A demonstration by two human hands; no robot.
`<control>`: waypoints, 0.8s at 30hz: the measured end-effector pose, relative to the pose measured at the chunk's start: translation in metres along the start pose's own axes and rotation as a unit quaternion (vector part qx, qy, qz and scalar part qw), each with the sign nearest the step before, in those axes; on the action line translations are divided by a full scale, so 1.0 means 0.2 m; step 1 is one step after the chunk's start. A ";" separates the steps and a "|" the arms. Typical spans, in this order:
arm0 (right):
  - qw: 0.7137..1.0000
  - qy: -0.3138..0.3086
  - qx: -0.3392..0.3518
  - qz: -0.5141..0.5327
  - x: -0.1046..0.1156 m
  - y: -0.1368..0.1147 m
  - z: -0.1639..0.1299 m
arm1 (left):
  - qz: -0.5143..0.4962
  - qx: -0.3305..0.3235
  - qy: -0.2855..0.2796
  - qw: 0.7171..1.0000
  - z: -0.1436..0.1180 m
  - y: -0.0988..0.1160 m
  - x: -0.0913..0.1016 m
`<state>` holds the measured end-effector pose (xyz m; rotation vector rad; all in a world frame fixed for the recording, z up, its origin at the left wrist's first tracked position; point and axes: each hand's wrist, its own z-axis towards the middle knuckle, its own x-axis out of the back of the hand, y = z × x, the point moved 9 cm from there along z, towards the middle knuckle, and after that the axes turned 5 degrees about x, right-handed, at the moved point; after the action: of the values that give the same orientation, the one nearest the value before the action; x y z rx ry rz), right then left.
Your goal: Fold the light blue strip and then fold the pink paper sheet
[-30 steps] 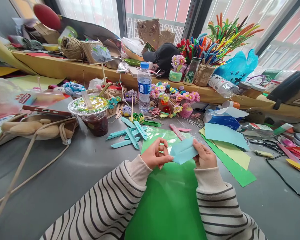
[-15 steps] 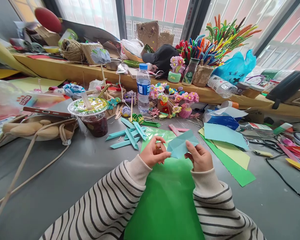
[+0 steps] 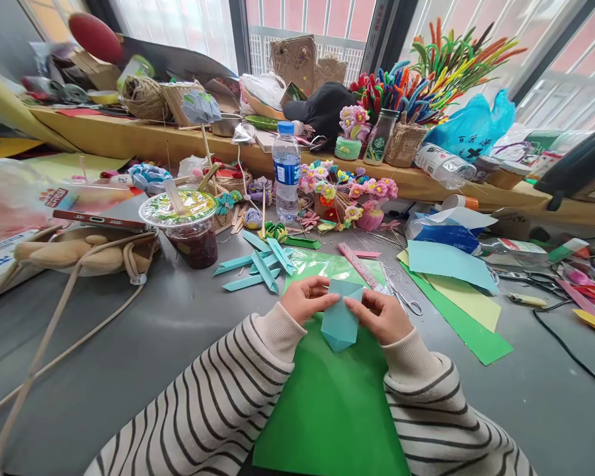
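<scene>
The left hand (image 3: pixel 305 299) and right hand (image 3: pixel 383 316) are pinching the upper corners of a folded light-blue paper (image 3: pixel 340 320) between closed fingertips, holding it over a green sheet (image 3: pixel 327 410) with its long axis running toward the person and its point aiming down. Beyond it, a ruler (image 3: pixel 357 264) and scissors (image 3: pixel 404 299) are lying near, teal folded strips (image 3: pixel 258 264) are lying to the left, and a lidded cup (image 3: pixel 186 227) is holding a dark drink.

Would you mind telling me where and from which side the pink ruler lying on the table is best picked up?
Grip the pink ruler near its far end, coming from above and pinching across its narrow width. It lies flat and slanted on the light green sheet, and its near end runs close to the scissors and the right hand, so the far end probably offers the freer approach.
</scene>
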<state>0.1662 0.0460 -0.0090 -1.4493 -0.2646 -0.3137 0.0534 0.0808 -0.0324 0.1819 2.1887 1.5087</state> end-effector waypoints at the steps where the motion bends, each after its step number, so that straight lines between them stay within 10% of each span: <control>1: 1.000 0.025 0.002 0.013 0.02 0.00 0.00 | -0.003 0.003 0.005 1.000 0.00 0.00 0.01; 13: 0.979 0.184 0.089 -0.010 0.10 -0.08 -0.05 | 0.024 0.009 -0.012 1.000 0.00 -0.01 -0.01; 24: 0.935 0.182 0.255 -0.170 0.09 -0.26 -0.10 | 0.041 0.002 -0.010 0.999 0.00 -0.01 0.00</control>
<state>0.1632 0.0200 0.0444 -0.8079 -0.2693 -0.7292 0.0539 0.0793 -0.0340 0.2902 2.1937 1.5394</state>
